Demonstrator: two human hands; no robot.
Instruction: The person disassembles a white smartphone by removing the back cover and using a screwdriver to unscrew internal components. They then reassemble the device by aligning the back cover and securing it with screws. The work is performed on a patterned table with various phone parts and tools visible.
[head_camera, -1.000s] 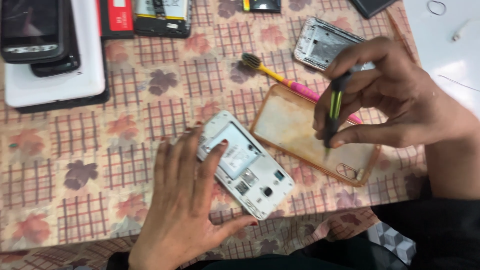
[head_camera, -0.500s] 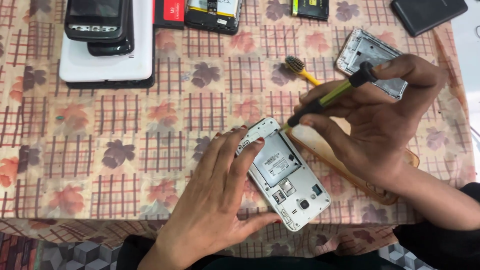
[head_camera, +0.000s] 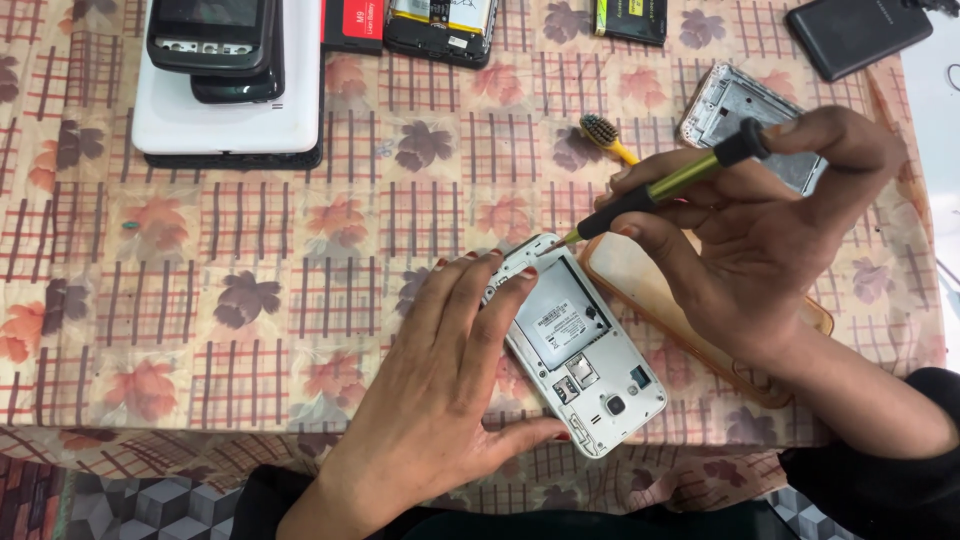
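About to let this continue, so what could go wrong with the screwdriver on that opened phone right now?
The screwdriver tip sits at the top corner of the opened phone; a slip might gouge the exposed back. Only the left hand pins the phone on the patterned tablecloth, so it may skid. The right hand hovers over the clear case and could nudge it.

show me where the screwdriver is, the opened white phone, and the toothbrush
screwdriver (head_camera: 665, 187), head view, on the yellow-green shaft of its handle.
opened white phone (head_camera: 565, 325), head view, on the battery bay in its back.
toothbrush (head_camera: 599, 130), head view, on the bristle head.
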